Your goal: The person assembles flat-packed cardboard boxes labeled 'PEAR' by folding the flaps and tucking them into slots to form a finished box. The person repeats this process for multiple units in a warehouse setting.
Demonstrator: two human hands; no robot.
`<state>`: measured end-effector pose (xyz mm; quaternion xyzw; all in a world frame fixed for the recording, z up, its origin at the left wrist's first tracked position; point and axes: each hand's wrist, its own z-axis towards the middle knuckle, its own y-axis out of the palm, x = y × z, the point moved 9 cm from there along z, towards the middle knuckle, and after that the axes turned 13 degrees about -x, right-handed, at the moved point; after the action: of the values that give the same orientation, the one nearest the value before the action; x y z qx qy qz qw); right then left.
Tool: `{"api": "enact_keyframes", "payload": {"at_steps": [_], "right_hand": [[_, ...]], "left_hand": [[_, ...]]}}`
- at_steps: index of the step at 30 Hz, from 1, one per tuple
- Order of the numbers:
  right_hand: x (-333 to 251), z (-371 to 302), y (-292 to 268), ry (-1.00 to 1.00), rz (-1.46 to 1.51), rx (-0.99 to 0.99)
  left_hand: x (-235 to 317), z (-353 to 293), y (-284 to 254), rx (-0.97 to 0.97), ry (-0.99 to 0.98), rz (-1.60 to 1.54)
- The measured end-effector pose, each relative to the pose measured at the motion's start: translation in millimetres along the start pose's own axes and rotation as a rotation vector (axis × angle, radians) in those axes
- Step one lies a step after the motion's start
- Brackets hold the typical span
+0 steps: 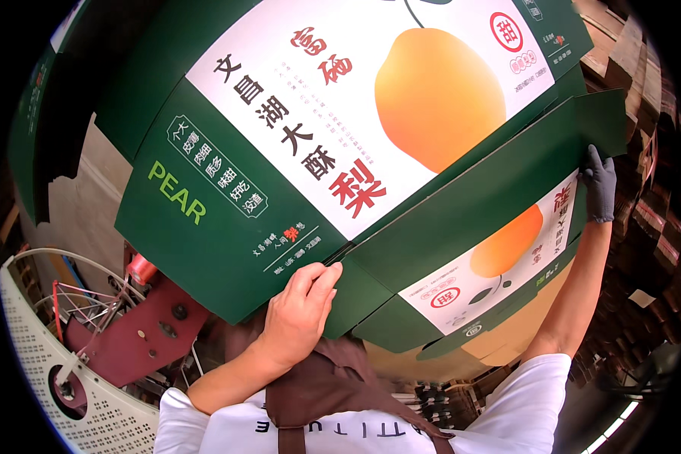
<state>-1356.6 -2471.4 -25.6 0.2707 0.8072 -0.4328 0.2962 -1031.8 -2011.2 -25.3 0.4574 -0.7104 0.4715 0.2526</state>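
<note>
A large green cardboard fruit box, printed with a white panel and a big yellow pear, lies folded flat before me. Along its near side a long green side panel stands bent at a crease, showing a smaller pear picture. My bare left hand pinches the cardboard at the near left corner, where the two panels meet; its fingers are pressed together at the seam. At the far right end, my right hand in a dark grey glove grips the side panel's outer edge, with the thumb side partly hidden.
To the left is a machine with a dark red plate, a spoked wheel and a perforated cream guard. A red spool sits beside the box. Stacked cardboard lines the right. Brown cardboard shows under the side panel.
</note>
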Motion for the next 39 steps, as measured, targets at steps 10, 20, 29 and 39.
{"api": "enact_keyframes", "payload": {"at_steps": [10, 20, 29, 39], "right_hand": [[16, 13, -17, -0.007, -0.033, 0.001], [18, 15, -20, -0.047, -0.062, -0.002], [15, 15, -14, -0.038, -0.064, 0.018], [24, 21, -15, -0.018, -0.074, 0.014]], "left_hand": [[-1, 8, 8, -0.057, 0.032, 0.135], [-4, 14, 8, -0.062, 0.032, 0.123], [-6, 16, 9, -0.079, 0.018, 0.118], [-5, 19, 9, -0.089, 0.019, 0.109]]}}
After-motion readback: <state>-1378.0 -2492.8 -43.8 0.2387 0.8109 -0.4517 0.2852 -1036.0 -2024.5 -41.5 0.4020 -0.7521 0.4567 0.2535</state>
